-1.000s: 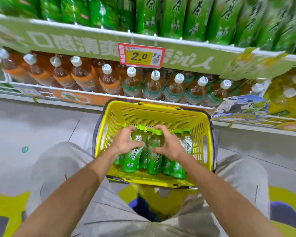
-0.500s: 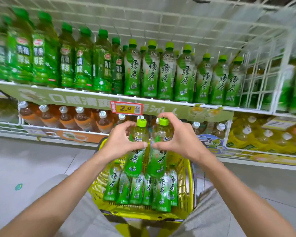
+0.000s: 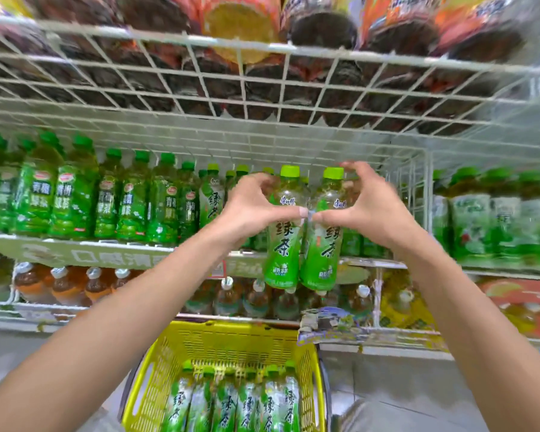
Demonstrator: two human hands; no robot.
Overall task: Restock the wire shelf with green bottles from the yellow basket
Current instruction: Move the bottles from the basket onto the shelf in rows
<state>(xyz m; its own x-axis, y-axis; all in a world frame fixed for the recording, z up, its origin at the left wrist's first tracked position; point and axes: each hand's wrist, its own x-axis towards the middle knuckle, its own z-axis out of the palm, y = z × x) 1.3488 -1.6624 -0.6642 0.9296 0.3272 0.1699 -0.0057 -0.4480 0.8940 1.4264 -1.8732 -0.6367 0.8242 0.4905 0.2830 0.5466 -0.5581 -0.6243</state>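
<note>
Two green tea bottles (image 3: 303, 241) with light green caps are held upright side by side, pressed together between my hands. My left hand (image 3: 250, 210) wraps the left bottle and my right hand (image 3: 365, 210) wraps the right one, thumbs meeting in front. They hang in front of the white wire shelf (image 3: 113, 243), level with its row of green bottles (image 3: 209, 201). Below, the yellow basket (image 3: 225, 341) sits on the floor with several green bottles (image 3: 231, 403) lying in it.
A wire rack (image 3: 262, 88) of dark bottles hangs overhead. Darker green bottles (image 3: 75, 198) fill the shelf's left part. A white wire divider (image 3: 418, 194) stands just right of my right hand. Amber tea bottles (image 3: 60, 283) line the lower shelf.
Both hands lifted the two bottles out of the basket and raised them up to the height of the green-bottle shelf. The camera tilted upward with them.
</note>
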